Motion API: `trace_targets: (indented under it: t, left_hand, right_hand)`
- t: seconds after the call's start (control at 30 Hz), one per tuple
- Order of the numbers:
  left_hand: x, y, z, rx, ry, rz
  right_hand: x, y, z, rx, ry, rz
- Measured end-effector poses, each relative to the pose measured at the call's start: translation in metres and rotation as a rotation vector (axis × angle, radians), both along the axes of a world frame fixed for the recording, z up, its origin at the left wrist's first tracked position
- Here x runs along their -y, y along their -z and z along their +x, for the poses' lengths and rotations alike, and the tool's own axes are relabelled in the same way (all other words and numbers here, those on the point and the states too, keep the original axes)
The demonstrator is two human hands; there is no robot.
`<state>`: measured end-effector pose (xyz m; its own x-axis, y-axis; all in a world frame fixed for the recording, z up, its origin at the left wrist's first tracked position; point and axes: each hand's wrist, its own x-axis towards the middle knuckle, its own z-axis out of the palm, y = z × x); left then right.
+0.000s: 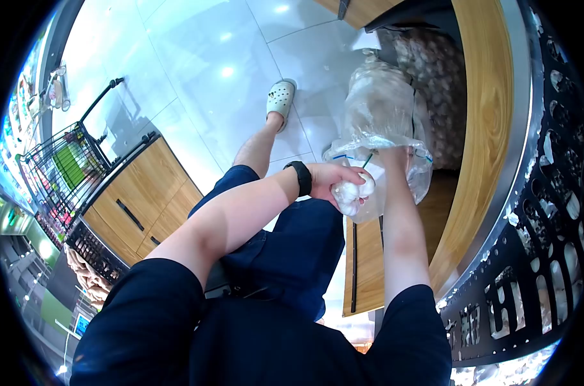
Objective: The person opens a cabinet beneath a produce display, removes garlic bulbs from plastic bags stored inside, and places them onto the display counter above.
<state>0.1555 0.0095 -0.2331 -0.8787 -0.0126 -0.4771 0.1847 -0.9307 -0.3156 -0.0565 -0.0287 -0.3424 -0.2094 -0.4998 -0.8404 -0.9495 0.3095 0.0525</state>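
Note:
My left hand [333,183], with a black watch on its wrist, is closed around white garlic bulbs [351,194] just in front of the bag's mouth. A thin green strip sticks up beside them. The big clear plastic bag [378,96] lies on the floor, its mouth toward me and pale contents inside. My right hand [389,157] reaches into that mouth; the bag's film hides its fingers, so what it holds cannot be seen.
A mesh sack full of bulbs [433,90] stands in the open wooden cabinet [491,116] at right. Above it curves a black slotted rack [510,315] holding white pieces. An open cabinet door [364,264] is near my right arm. A cart [63,167] and drawers [137,206] stand left.

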Motion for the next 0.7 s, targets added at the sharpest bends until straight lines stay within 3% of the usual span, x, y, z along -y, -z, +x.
trace_targets:
  t: [0.07,0.17,0.2,0.27,0.33,0.43,0.7]
  left_hand:
    - [-0.006,0.003,-0.004,-0.054,-0.038,-0.022]
    - [-0.011,0.005,-0.006,-0.045,-0.044,0.021]
    - [-0.012,0.002,-0.006,-0.041,-0.046,0.017]
    - [-0.01,-0.001,-0.004,0.008,0.025,-0.036]
    - [-0.002,-0.009,0.003,0.043,0.05,-0.059]
    - [-0.006,-0.007,0.008,0.014,0.047,-0.057]
    - [-0.007,-0.005,0.005,0.004,-0.001,-0.059]
  right_hand:
    - [0.0,-0.008,0.02,-0.049,0.032,-0.085]
    - [-0.016,0.032,0.026,-0.112,0.079,-0.12]
    - [-0.018,0.037,0.034,-0.154,0.301,-0.155]
    - [-0.012,0.044,0.033,-0.155,0.436,-0.147]
    - [0.007,0.015,0.045,-0.182,0.634,-0.178]
    - [-0.003,0.009,0.047,-0.177,0.485,-0.207]
    - [-0.024,0.05,0.057,-0.092,0.539,-0.544]
